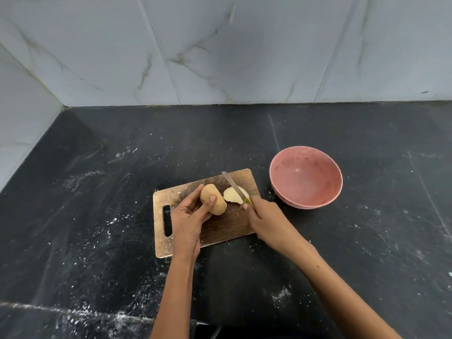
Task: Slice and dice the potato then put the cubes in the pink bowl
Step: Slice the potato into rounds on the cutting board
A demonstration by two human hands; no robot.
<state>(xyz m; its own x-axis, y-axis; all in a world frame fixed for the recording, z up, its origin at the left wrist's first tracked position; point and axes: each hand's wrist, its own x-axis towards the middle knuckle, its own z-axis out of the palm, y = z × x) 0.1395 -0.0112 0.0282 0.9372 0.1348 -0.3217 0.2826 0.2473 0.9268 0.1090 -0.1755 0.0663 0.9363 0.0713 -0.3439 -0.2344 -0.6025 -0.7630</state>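
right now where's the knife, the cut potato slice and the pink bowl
knife [231, 184], head view, on the bare blade above the slice
potato slice [231, 195], head view, on its pale cut face
pink bowl [305, 178], head view, on the bare inner wall

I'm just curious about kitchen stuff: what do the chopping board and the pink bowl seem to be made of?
The chopping board looks like wood: brown, visible grain, worn pale patches, dull finish. The pink bowl looks like matte plastic or a fibre composite, with faint speckles and only a soft glint at the bottom; ceramic can't be ruled out.
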